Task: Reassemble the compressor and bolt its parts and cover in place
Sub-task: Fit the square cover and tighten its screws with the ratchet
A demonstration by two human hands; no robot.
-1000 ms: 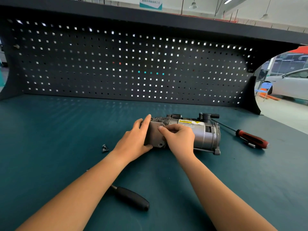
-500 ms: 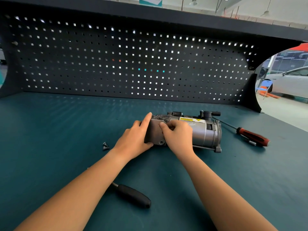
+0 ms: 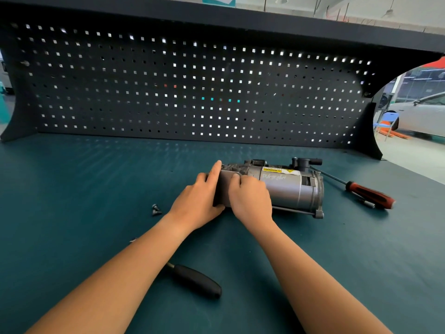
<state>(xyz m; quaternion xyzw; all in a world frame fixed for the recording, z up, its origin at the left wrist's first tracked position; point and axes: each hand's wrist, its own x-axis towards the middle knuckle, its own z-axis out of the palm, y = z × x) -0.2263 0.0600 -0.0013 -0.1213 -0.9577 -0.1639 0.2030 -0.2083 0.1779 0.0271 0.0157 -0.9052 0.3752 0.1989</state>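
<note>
Moved: your right hand [image 3: 250, 198] has slid up across the cover [image 3: 224, 189], so its fingertips now sit at the upper edge instead of mid-face; your left hand [image 3: 197, 206] has barely shifted.
Compressor: the compressor [image 3: 289, 189] lies on its side on the bench [image 3: 72, 189], mid-table, with the cover at its left end.
Left fingers: forefinger laid straight along the top of the cover, thumb at its lower edge, so you hold the cover between them.
Right fingers: curled, tips gripping the cover's top edge; you cannot tell whether they also pinch a bolt.
Bolts: two loose bolts [image 3: 156, 209] lie just left of your left wrist, apart from the housing.
Tools: red-handled screwdriver [image 3: 369, 195] to the right, black-handled tool [image 3: 196, 280] between your forearms.
Handling: treat it as a heavy, rigid metal casting that will likely stay put on the mat; the round body could roll, though.
Where to hold: steady the barrel or the ribbed end, never the black fitting on top; hold the cover by its edges so the bolt holes stay free.
</note>
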